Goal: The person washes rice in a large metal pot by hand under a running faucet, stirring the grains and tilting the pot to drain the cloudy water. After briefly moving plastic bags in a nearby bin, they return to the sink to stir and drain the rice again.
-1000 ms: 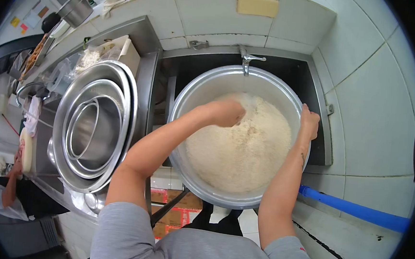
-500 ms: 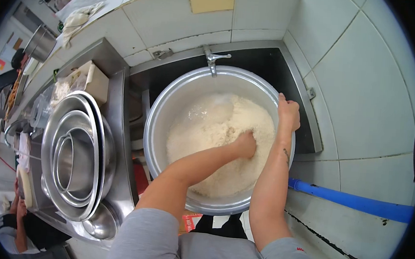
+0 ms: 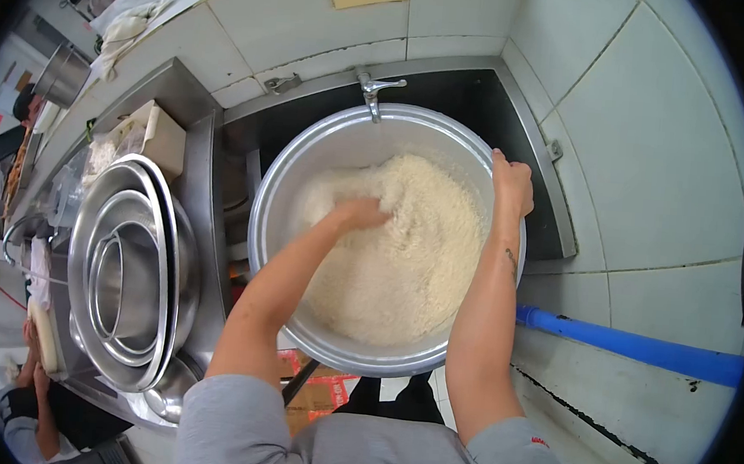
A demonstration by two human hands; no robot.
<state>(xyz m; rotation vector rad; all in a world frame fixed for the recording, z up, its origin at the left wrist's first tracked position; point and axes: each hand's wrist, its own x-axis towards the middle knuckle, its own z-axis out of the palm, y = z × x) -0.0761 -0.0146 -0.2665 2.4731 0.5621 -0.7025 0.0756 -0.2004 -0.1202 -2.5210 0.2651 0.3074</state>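
Head view, looking down. A large round steel basin fills the centre of the frame, sitting in a dark recessed sink directly below a metal tap. The basin holds a mound of wet white rice, heaped toward its right side. The left hand is pressed into the rice at the upper left of the mound; its fingers are partly buried, so their spread cannot be told. The right hand is clasped over the basin's rim at the upper right, fingers curled around the edge. At the left of the frame, a stack of nested steel bowls rests on a steel counter, with an open cardboard box above it. A blue pipe runs along the tiled surface at the right. Another person appears at the lower left.
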